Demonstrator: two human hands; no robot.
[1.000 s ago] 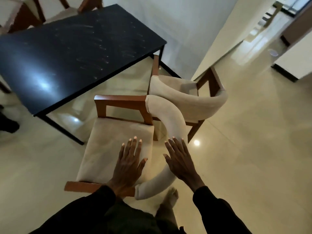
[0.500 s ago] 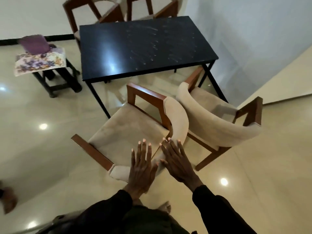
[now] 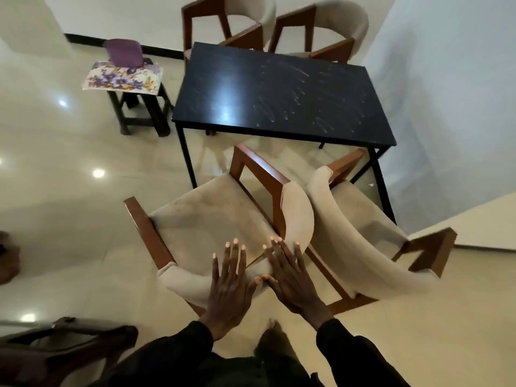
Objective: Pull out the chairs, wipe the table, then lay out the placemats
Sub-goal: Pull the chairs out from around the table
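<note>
near chair [image 3: 212,219] sits clear of black bench [image 3: 279,93], angled, open front pointing up-left; left hand [image 3: 227,289] and right hand [image 3: 293,283] over its backrest, fingers [image 3: 231,258] straight, spread, gripping nothing

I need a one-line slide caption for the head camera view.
Open left hand and right hand at the curved back of a beige chair before the streaked black table.

Dim room, floor [image 3: 83,191] glare, blurred, warped edges
</note>
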